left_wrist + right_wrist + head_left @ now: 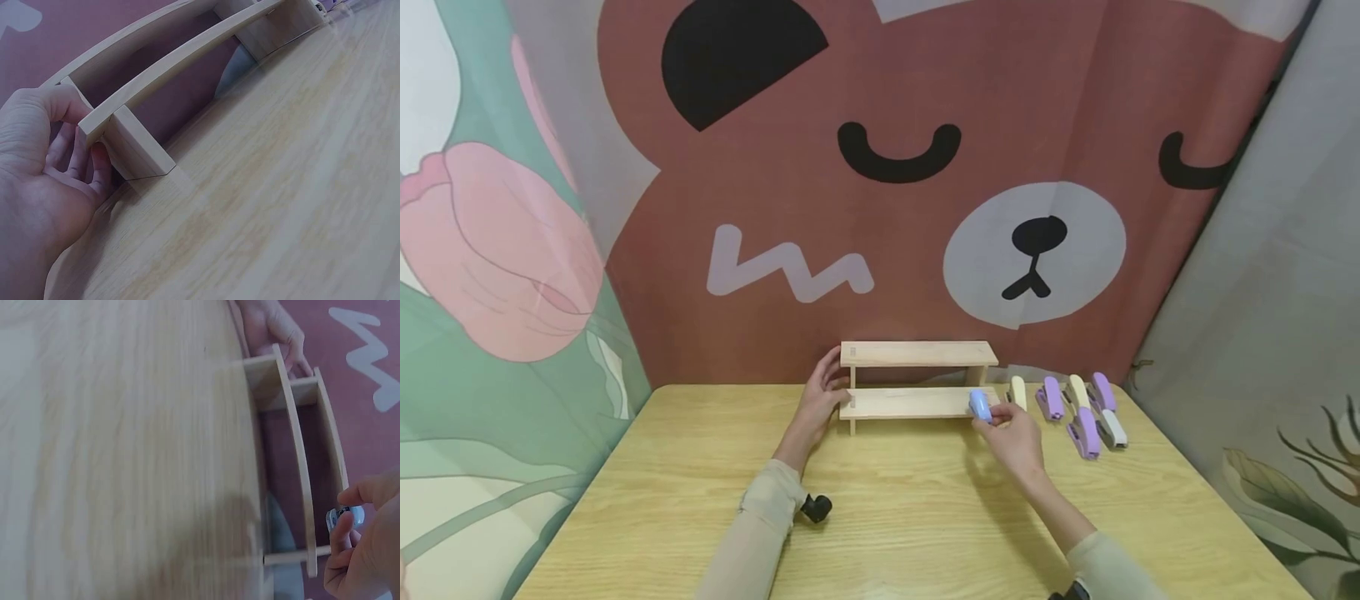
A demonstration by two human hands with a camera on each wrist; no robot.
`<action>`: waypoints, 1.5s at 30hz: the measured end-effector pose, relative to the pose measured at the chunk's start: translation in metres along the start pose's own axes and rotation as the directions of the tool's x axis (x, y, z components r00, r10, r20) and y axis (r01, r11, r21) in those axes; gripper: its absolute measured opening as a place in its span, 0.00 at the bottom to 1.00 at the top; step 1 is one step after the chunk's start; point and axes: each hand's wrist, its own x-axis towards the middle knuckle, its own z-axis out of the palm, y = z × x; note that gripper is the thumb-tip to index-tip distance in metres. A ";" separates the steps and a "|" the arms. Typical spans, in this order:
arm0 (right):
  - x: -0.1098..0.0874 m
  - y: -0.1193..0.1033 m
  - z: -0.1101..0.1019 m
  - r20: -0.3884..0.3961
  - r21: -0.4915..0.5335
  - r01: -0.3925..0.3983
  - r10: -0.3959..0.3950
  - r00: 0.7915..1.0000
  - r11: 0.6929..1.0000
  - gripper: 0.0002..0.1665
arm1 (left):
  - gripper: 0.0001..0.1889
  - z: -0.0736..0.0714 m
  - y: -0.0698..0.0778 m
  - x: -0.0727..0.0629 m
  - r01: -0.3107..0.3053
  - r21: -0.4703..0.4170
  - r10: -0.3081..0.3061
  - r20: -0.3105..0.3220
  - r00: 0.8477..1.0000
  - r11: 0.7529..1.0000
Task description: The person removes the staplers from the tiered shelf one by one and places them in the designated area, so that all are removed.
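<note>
A two-tier wooden shelf (910,402) stands at the back of the table. My left hand (812,408) grips its left end; in the left wrist view the thumb lies at the lower board's corner and the other fingers curl beside the side panel (134,144). Between thumb and fingers, my right hand (1018,442) pinches a small blue stapler (980,406) at the right end of the lower board. In the right wrist view the stapler (357,515) is partly covered by fingers, and whether it touches the board cannot be told.
Right of the shelf stand several small staplers: a cream one (1017,392) nearest it, then purple ones (1051,398), another cream one (1077,390) and a white one (1112,429). A curtain with a bear print (910,250) hangs right behind the wooden table (887,517).
</note>
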 end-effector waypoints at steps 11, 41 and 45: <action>0.001 0.031 -0.032 -0.043 -0.083 -0.013 0.009 0.999 0.996 0.21 | 0.52 0.000 -0.003 0.002 -0.021 0.006 0.021 0.014 1.000 1.000; 0.014 0.085 -0.073 0.015 -0.055 -0.137 0.138 0.990 0.989 0.22 | 0.51 0.001 0.001 -0.002 -0.005 -0.005 0.005 -0.010 1.000 1.000; 0.014 0.086 -0.076 0.024 -0.063 -0.142 0.143 0.989 0.988 0.22 | 0.51 0.003 -0.001 -0.002 -0.009 -0.014 0.009 0.000 1.000 1.000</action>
